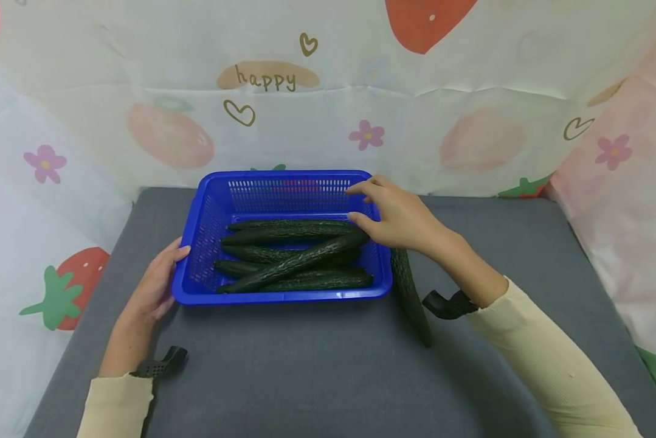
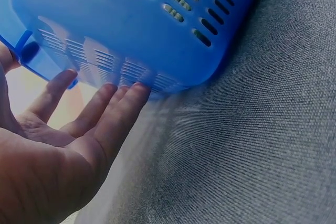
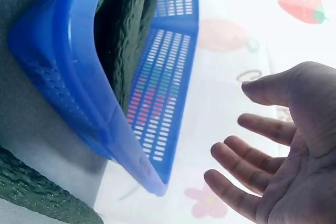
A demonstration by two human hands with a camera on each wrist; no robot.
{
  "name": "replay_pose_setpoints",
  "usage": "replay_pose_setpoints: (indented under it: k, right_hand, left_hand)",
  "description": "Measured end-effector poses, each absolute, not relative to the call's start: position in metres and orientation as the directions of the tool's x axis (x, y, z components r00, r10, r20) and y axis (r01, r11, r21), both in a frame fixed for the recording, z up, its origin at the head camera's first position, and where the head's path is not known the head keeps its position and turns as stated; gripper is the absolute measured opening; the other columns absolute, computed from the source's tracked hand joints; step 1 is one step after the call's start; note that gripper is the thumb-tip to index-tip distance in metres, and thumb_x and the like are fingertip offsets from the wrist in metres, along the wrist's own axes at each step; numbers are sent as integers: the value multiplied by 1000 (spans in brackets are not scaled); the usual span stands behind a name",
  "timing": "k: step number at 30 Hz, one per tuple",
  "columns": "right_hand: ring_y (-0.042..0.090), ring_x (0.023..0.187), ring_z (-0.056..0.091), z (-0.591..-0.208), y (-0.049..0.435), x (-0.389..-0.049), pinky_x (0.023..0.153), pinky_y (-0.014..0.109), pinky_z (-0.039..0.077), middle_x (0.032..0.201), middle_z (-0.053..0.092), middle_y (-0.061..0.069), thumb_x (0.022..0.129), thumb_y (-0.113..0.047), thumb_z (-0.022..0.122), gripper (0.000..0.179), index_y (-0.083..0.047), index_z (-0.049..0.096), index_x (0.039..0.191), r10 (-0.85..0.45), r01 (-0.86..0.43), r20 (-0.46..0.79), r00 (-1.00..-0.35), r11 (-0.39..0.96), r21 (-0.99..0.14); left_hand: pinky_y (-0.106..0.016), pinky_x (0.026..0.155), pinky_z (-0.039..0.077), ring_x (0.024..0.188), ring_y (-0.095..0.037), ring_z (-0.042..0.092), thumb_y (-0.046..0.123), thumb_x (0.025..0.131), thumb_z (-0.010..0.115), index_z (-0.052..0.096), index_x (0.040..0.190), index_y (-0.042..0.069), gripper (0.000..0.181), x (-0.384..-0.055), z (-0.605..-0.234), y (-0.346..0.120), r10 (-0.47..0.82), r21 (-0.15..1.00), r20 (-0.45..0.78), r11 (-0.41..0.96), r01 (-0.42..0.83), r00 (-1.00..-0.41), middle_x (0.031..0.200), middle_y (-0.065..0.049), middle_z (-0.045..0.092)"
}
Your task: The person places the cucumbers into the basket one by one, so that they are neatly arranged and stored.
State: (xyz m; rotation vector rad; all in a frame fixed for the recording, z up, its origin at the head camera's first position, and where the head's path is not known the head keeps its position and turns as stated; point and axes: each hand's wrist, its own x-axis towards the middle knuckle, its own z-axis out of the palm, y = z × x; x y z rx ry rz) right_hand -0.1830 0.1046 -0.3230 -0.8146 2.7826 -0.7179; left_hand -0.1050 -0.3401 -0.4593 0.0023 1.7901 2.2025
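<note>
A blue plastic basket [image 1: 284, 297] with slotted walls sits on the grey table and holds several dark green cucumbers [image 1: 300, 283]. One cucumber [image 1: 311, 255] lies slantwise across the others. My left hand [image 1: 155, 283] grips the basket's left end, thumb over the rim; the left wrist view shows its fingertips [image 2: 137, 88] against the outer wall. Over the basket's right end hovers my right hand [image 1: 399, 216], fingers relaxed and apart, nothing between them. In the right wrist view that hand [image 3: 294, 156] is clear of the rim. Outside, by the basket's right side, lies another cucumber [image 1: 411, 298].
Grey cloth [image 1: 284, 371] covers the table. A white printed curtain [image 1: 328, 134] with strawberries, flowers and hearts hangs behind the basket and along both sides. Black wrist mounts [image 1: 160, 363] stick out near both sleeves.
</note>
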Motion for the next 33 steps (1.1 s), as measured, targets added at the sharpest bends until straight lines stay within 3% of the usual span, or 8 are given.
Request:
replay_pose_setpoints:
  k: [11, 21, 29, 33]
  right_hand:
    - [33, 131, 63, -332, 125, -181, 96, 54, 57, 150, 54, 16, 106, -31, 64, 48, -11, 55, 149, -510, -441, 8, -860, 736, -514]
    - [35, 133, 60, -339, 139, -180, 92, 53, 57, 151, 52, 18, 107, -29, 63, 49, -10, 55, 151, -468, -398, 1, -884, 751, -527]
    - [37, 134, 59, -347, 149, -176, 101, 57, 54, 149, 53, 19, 107, -30, 63, 49, -9, 54, 151, -438, -364, -4, -899, 751, -551]
    - [36, 131, 59, -355, 152, -173, 96, 55, 55, 148, 53, 18, 107, -31, 63, 49, -11, 55, 150, -405, -338, 6, -914, 756, -561]
  left_hand:
    - [-32, 88, 65, 111, -11, 74, 29, 115, 41, 32, 158, 17, 45, -105, -459, -339, 238, 955, -175, -196, -223, -955, 129, 6, 71]
    - [-32, 89, 65, 113, -11, 74, 30, 115, 41, 29, 161, 16, 49, -105, -459, -340, 231, 958, -182, -177, -225, -956, 130, 7, 70]
    - [-32, 89, 65, 113, -11, 74, 30, 115, 41, 30, 159, 18, 47, -105, -460, -340, 229, 960, -180, -172, -221, -957, 131, 8, 70]
    - [-32, 88, 65, 111, -11, 75, 30, 115, 41, 34, 156, 20, 43, -105, -461, -340, 231, 954, -182, -195, -229, -956, 128, 7, 72]
